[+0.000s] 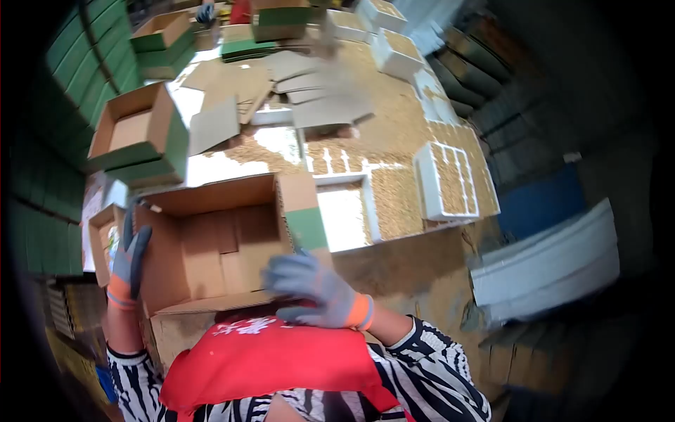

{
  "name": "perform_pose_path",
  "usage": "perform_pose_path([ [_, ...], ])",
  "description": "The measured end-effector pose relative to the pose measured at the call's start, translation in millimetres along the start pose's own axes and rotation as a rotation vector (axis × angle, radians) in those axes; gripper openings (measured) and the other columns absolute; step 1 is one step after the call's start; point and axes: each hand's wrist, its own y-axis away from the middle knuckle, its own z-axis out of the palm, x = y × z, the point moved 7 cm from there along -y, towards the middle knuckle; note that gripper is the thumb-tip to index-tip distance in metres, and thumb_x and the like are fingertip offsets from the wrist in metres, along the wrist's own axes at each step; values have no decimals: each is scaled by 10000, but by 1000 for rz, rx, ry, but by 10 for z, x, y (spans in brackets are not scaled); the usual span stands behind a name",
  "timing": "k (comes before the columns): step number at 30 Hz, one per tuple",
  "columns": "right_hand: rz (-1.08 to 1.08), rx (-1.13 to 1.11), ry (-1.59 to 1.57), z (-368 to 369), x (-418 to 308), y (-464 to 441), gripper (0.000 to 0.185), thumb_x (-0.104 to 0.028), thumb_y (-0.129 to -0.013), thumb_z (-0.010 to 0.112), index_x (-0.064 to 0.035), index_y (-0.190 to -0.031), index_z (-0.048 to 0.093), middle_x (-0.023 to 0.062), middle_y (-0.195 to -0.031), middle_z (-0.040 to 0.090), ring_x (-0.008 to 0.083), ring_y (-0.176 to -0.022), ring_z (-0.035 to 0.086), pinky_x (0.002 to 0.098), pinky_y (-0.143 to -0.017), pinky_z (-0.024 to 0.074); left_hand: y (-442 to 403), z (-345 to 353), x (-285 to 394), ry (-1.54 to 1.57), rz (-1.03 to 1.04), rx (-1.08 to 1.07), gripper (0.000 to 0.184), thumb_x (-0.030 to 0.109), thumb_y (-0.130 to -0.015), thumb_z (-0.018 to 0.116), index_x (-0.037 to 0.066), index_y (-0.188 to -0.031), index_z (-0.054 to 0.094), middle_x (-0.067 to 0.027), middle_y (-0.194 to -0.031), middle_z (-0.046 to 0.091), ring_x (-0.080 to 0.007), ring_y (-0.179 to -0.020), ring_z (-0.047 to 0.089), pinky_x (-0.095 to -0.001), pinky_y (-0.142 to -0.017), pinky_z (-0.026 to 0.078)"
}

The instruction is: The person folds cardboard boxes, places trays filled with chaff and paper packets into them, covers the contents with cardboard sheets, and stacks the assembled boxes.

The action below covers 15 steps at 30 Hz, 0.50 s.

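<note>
An open brown cardboard box [232, 260] with green on its outside sits right in front of me, its inside bare. My left hand [128, 257], in a grey glove with an orange cuff, grips the box's left wall. At the box's near right corner is my right hand [313, 288], gloved the same way; its fingers are stretched out and a little blurred over the rim. Whether they touch the cardboard I cannot tell. Just right of the box stands a white tray [374, 207] with a bare white section.
Grain-like material [401, 193] covers much of the table, with a white divided foam box [450, 183] at right. Grey cardboard sheets [327, 98] lie mid-table. Another open box [169, 133] stands at left, near stacked green boxes [70, 70]. A gloved hand [205, 13] shows at the far end.
</note>
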Motion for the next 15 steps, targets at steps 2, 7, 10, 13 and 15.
perform_pose_path([
  [2,221,589,-55,-663,300,397,687,-74,-763,726,8,-1374,422,189,-1407,441,301,-1286,435,431,-1073,327,-17,-219,-809,-227,-99,14,430,180,-978,470,-25,-1355,451,-125,-1364,486,-187,-1192,491,-317,-989,414],
  [7,533,1864,-296,-2202,2263,2824,617,-179,-855,675,-33,-1368,364,156,-1355,433,271,-1188,480,438,-943,442,100,-270,-1016,-453,142,71,371,123,-952,490,-59,-1275,505,-162,-1331,503,-226,-1175,506,-324,-969,428],
  [10,835,1719,-746,-2435,3205,3525,619,-368,-825,726,-72,-1282,431,149,-1248,510,303,-1121,509,516,-863,475,61,-132,-845,98,-166,117,444,181,-957,517,-61,-1324,457,-108,-1308,517,-184,-1155,499,-306,-975,415],
  [13,860,1836,-681,-2461,2944,3383,580,-363,-822,718,-133,-1281,450,132,-1243,532,335,-1097,533,534,-891,475,39,-106,-743,218,-198,152,446,172,-951,521,-53,-1331,454,-102,-1295,524,-178,-1137,506,-298,-972,414],
  [15,690,1722,-651,-2445,2798,3349,586,-314,-831,703,-149,-1324,431,117,-1278,512,325,-1123,535,519,-906,483,22,-38,-564,214,-191,119,442,163,-951,517,-55,-1331,453,-104,-1292,524,-176,-1138,506,-296,-972,413],
])
